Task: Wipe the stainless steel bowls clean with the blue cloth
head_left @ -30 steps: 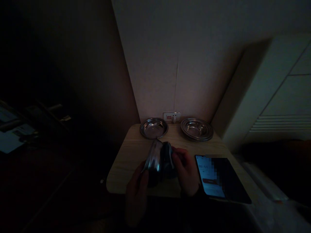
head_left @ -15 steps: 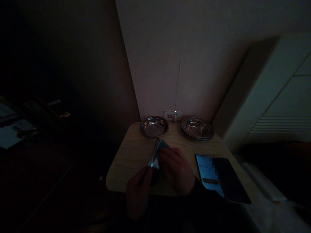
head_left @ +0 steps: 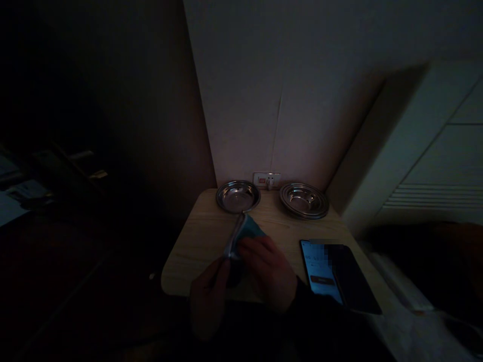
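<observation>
My left hand (head_left: 209,299) grips the near edge of a shiny metal dish (head_left: 232,240), tilted up so that its rim faces me. In my right hand (head_left: 270,274) is a teal cloth (head_left: 250,228), pressed against the right face of this dish. The cloth covers much of that face, and the lower part of the dish is lost in shadow. Just beyond, a round metal dish (head_left: 237,200) lies on the wooden table (head_left: 192,241). To its right sits a stack of similar metal dishes (head_left: 304,201).
A lit phone (head_left: 320,276) lies right of my right hand, against a dark flat case or device (head_left: 356,281). Behind the table are the wall and a socket (head_left: 266,179) with a plug. A pale panelled piece of furniture (head_left: 426,151) stands at right.
The cloth has shifted along the held dish and more of it shows near the top. The dish has turned slightly, hiding its bright face. Both hands appear slightly further left.
</observation>
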`<state>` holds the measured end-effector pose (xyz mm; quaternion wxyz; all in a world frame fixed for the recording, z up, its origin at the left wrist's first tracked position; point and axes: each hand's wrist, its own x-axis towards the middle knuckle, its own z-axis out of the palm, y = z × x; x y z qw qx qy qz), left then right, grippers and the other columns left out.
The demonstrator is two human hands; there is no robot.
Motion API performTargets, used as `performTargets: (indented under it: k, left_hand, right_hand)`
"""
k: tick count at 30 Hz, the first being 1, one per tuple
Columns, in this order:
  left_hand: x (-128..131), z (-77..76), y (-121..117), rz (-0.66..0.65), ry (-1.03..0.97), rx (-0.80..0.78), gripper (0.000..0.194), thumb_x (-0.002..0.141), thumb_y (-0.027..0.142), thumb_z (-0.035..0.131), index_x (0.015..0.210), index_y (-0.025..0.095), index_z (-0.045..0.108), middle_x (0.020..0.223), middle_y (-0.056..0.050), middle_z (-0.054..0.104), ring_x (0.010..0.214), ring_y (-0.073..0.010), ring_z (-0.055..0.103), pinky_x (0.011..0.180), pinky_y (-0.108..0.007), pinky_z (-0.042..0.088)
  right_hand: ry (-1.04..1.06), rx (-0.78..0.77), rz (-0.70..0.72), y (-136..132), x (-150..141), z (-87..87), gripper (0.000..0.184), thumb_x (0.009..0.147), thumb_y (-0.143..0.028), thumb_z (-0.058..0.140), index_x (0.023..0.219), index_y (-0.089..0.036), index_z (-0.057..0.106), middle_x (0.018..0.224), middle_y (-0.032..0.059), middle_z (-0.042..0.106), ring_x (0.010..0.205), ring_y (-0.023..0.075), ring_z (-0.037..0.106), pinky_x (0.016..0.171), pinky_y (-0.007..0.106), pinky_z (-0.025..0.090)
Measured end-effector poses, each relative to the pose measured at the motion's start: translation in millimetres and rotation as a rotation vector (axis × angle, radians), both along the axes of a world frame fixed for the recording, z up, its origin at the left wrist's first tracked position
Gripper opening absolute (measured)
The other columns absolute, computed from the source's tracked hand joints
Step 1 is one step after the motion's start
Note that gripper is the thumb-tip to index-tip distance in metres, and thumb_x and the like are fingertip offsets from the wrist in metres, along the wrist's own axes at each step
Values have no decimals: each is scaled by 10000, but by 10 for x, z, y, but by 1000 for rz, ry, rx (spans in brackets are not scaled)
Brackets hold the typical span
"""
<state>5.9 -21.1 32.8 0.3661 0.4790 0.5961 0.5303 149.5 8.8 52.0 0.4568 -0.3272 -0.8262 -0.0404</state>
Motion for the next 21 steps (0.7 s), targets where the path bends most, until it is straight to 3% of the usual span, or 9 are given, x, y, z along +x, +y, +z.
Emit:
performTargets:
  k: [2,5,9,12,21]
  left_hand:
    - [2,-4,-2,-21,0,-10,395,734,459,540,886,129,697,861,-76,704,754,-193,635,691,-262,512]
    - [1,13,-2,3,5,-10,410,729,474,539,871,124,698,852,-78,704,771,-202,635,696,-270,511]
    - [4,55,6,-20,11,-5,414,723,480,539,850,119,699,837,-79,704,748,-199,636,679,-268,512]
    - [11,75,13,0,-16,-2,418,723,489,534,838,121,696,821,-76,705,766,-203,638,681,-266,511]
    - [29,62,34,-4,-23,12,391,733,464,535,864,133,696,873,-74,704,811,-209,636,736,-286,505]
  right_hand:
    - [-36,13,54,-1,-4,6,257,848,-113,434,1047,-147,594,1041,80,631,894,190,516,748,313,513]
    - [24,3,-62,7,-14,1,262,853,-107,415,1035,-140,600,1018,99,630,884,196,522,777,354,504]
    - [-77,50,54,25,-17,-13,253,866,-144,425,1052,-151,596,1040,83,636,898,193,527,755,329,515]
    - [-60,64,-40,38,-1,-13,265,860,-124,414,1048,-137,600,1048,105,631,898,210,529,769,362,512]
    - [-166,115,22,44,54,-7,281,882,-141,398,1082,-160,594,1057,84,634,901,196,521,744,338,511]
